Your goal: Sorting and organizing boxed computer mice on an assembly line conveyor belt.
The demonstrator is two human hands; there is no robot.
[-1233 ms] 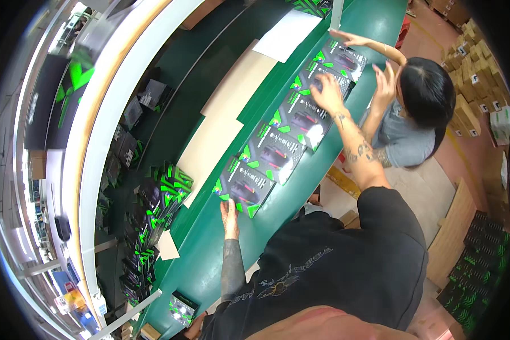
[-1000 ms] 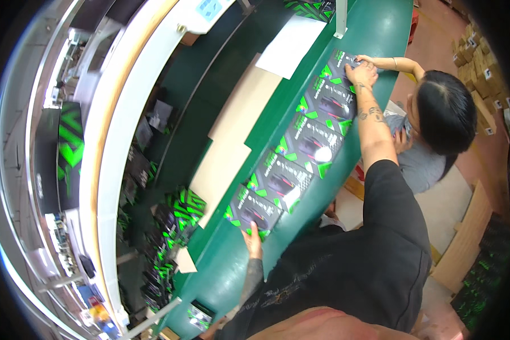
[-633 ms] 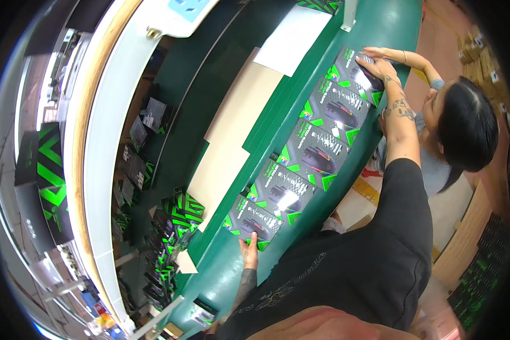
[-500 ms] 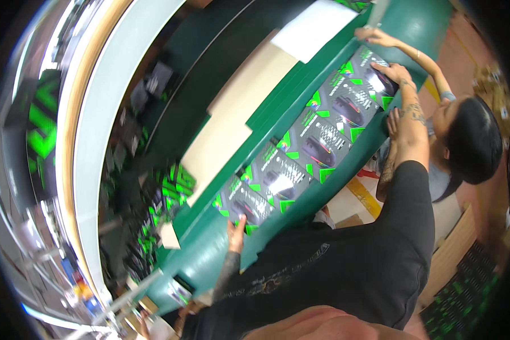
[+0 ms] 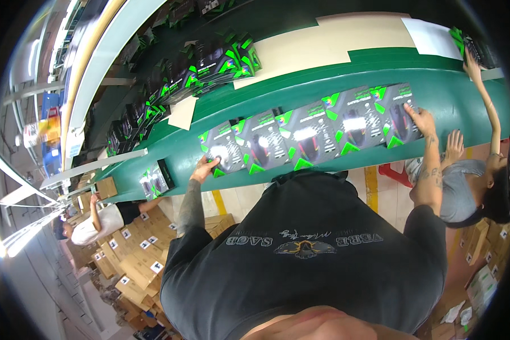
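Note:
Several grey-and-green computer mouse boxes lie flat, side by side, in a slightly slanting row on the green conveyor belt (image 5: 464, 85). At the row's left end, my left hand (image 5: 204, 169) grips the leftmost mouse box (image 5: 224, 148), its thumb on the top face and its fingers at the outer side. The rightmost mouse box (image 5: 398, 116) is held the same way by my right hand (image 5: 424, 122), thumb on top. Between them, the middle mouse box (image 5: 307, 136) touches its neighbours. Undersides of both hands' fingers are partly hidden.
Similar boxes (image 5: 212, 62) are stacked beyond the belt at left, beside tan cardboard sheeting (image 5: 300, 48). A single box (image 5: 156, 179) stands farther left. At right, a co-worker's hand (image 5: 471, 67) reaches a green-black box. Another person (image 5: 99, 224) is near brown cartons (image 5: 144, 272).
My view has turned, so the row now runs nearly level. Both hands remain at its ends. The co-worker's far hand has moved from near the row to a box across the belt.

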